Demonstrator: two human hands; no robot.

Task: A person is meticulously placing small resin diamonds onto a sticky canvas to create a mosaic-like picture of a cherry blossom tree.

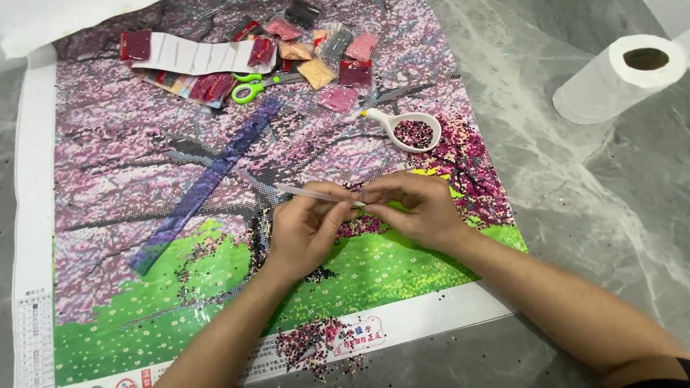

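A diamond-painting canvas point(129, 144) with pink blossoms and green grass lies flat on a grey marble surface. My left hand point(305, 230) and my right hand point(417, 208) meet over its lower middle, both pinching a thin white applicator pen point(309, 192) that points up and left. My right fingertips close on the pen's tip end. A white spoon-shaped tray point(410, 129) holding dark pink beads sits just above my hands.
Several small bead packets point(338, 54) and green-handled scissors point(251, 85) lie at the canvas top. A purple ruler point(208, 183) lies diagonally left of my hands. A paper towel roll point(622, 75) rests at the upper right. Loose beads point(316, 345) are scattered near the bottom edge.
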